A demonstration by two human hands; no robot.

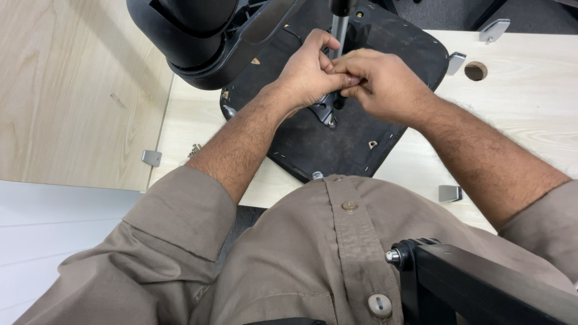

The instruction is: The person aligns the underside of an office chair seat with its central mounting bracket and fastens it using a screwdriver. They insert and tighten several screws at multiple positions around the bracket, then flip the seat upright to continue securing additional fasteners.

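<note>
- Pale wooden worktop [530, 102], carrying everything.
- Upturned black chair seat [337, 138] at twelve o'clock, underside up for access.
- Left hand [307, 75], right hand [385, 84]: grips pressed together, pinching something small, hidden, beside metal bracket [325, 111].

Pale wooden table [530, 102] beside light wood floor [66, 90].
</note>
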